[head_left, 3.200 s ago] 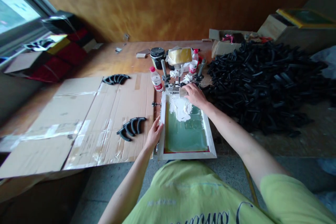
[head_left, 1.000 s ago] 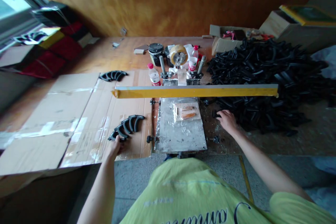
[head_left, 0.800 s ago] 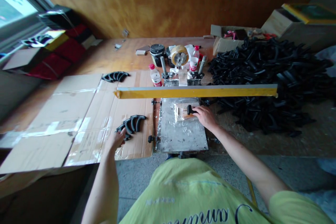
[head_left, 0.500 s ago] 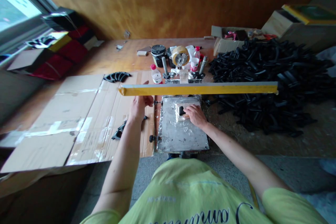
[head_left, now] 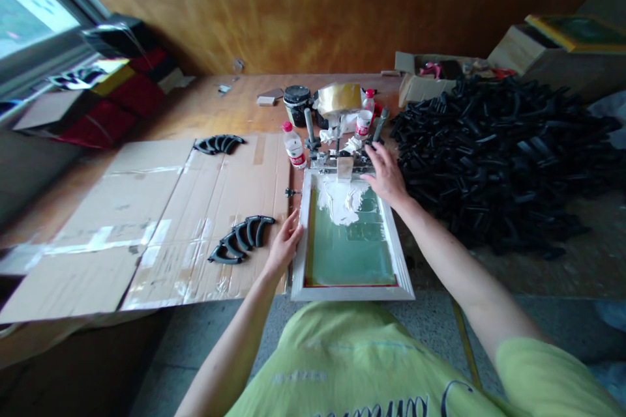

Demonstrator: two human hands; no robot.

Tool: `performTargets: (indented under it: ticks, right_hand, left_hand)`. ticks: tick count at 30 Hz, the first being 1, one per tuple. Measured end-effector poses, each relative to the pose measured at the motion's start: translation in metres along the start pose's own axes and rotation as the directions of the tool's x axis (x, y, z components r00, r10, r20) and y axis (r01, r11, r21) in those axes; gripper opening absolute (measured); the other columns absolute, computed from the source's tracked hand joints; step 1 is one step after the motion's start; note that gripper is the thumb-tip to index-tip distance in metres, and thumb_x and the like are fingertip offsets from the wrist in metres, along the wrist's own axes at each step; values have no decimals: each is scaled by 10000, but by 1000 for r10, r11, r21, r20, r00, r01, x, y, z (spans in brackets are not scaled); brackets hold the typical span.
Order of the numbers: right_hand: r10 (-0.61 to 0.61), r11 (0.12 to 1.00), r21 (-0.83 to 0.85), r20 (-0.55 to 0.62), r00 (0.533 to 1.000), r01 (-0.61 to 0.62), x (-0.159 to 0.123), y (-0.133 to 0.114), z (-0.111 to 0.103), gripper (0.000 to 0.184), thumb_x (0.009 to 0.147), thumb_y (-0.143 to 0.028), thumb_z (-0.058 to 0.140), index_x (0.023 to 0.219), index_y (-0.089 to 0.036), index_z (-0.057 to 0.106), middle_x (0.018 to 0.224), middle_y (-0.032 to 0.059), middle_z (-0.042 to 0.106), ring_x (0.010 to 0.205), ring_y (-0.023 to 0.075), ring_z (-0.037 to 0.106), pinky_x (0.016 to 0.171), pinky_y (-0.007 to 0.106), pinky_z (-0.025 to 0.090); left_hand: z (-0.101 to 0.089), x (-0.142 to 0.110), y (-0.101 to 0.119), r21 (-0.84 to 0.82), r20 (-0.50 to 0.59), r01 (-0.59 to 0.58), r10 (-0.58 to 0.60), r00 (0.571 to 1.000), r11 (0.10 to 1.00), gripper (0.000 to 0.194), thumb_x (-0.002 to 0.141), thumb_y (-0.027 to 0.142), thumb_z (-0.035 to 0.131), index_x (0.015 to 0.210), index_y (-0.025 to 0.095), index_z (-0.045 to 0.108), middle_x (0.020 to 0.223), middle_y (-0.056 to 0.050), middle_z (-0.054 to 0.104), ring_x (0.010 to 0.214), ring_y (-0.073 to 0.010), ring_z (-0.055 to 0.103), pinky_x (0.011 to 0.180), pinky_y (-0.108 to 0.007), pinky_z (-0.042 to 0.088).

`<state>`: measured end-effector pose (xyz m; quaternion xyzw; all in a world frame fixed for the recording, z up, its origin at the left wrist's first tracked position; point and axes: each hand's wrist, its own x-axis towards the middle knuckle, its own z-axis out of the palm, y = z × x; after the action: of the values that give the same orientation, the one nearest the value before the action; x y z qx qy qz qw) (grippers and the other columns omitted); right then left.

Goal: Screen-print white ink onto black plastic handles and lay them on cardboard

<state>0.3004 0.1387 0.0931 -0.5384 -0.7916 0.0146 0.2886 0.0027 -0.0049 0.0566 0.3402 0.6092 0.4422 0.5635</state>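
A screen-printing frame [head_left: 352, 294] lies flat in front of me, its pale rim around a green mesh [head_left: 349, 254]. White ink [head_left: 340, 202] is smeared over the far part of the mesh. My left hand [head_left: 285, 244] rests against the frame's left rail, fingers stretched along it. Over the far right corner is my right hand [head_left: 388, 176], fingers spread and holding nothing. Near its fingertips, a small light block [head_left: 345, 168] stands at the far end, by the metal clamp bar [head_left: 320, 161]. The plate seen earlier is hidden under the frame.
Curved black handle-like parts lie on cardboard [head_left: 166, 208] at left, in a near row [head_left: 242, 240] and a far row [head_left: 220, 143]. A large black pile [head_left: 499, 156] fills the right. Behind the frame are a bottle [head_left: 294, 146], a tub [head_left: 297, 104] and a tape roll [head_left: 338, 99].
The raised frame has come down flat over the plate. My right hand has left the plate and moved to the frame's far right corner; my left hand has moved nearer, to its left rail.
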Motion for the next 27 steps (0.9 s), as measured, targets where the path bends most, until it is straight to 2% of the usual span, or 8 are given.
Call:
performTargets:
  ticks: [2, 6, 9, 11, 16, 18, 22, 27]
  right_hand:
    - [-94, 995, -19, 135, 986, 97, 19, -21, 15, 486, 830, -179, 655, 1304, -173, 549, 1286, 127, 556, 1213, 294, 485, 1020, 429, 416]
    - [-83, 985, -108, 377, 923, 133, 19, -47, 38, 160, 868, -133, 544, 991, -143, 646, 975, 121, 658, 972, 261, 567, 848, 353, 447]
    - [-108, 975, -136, 414, 904, 178, -9, -57, 39, 174, 852, -85, 493, 933, -121, 642, 950, 149, 658, 945, 266, 561, 813, 351, 429]
    - [-195, 965, -78, 435, 879, 252, -32, -62, 32, 177, 827, -67, 494, 910, -123, 640, 925, 145, 651, 934, 263, 554, 786, 344, 420]
    - [-458, 884, 158, 483, 746, 440, -51, -62, 11, 162, 793, -60, 524, 844, -175, 625, 868, 79, 638, 884, 226, 544, 747, 312, 402]
    - [-446, 893, 179, 473, 760, 413, -44, -61, 9, 140, 808, -79, 537, 829, -191, 619, 846, 55, 632, 870, 214, 545, 742, 303, 399]
    - [-302, 952, 76, 371, 878, 295, -45, -63, 17, 185, 822, -48, 505, 868, -168, 638, 892, 90, 624, 934, 242, 530, 782, 331, 411]
    - [-376, 926, 124, 375, 847, 356, -64, -62, 15, 164, 849, -83, 527, 903, -160, 662, 905, 103, 638, 942, 246, 544, 826, 345, 433]
  left_hand:
    - [0, 10, -21, 44, 27, 7, -8, 1000, 999, 756, 740, 472, 722, 1412, 209, 497, 837, -27, 718, 701, -163, 641, 604, -223, 471]
    - [0, 20, -37, 113, 8, -18, 17, 1000, 993, 643, 751, 473, 703, 1327, 216, 574, 919, -31, 727, 810, -182, 665, 680, -235, 491]
    - [0, 18, -35, 128, -4, -44, 45, 999, 991, 547, 755, 471, 697, 1238, 224, 629, 1015, -44, 729, 953, -217, 662, 798, -274, 502]
    - [1, 16, -33, 125, -8, -56, 58, 998, 991, 511, 756, 469, 693, 1199, 220, 641, 1050, -50, 725, 1020, -232, 647, 856, -296, 495]
    - [4, 13, -29, 107, -23, -39, 42, 999, 993, 486, 743, 464, 701, 1152, 207, 649, 1046, -56, 722, 1013, -241, 643, 815, -291, 499]
    - [4, 12, -28, 109, -36, -41, 46, 998, 993, 469, 747, 460, 698, 1136, 202, 655, 994, -50, 725, 964, -231, 651, 772, -277, 495]
    - [4, 11, -28, 50, -26, -36, 38, 999, 998, 500, 748, 474, 701, 1154, 189, 643, 955, -46, 728, 846, -204, 660, 671, -251, 482]
    - [3, 11, -30, 30, -8, -42, 43, 999, 999, 575, 757, 502, 691, 1227, 180, 610, 934, -56, 729, 757, -178, 658, 625, -240, 477]
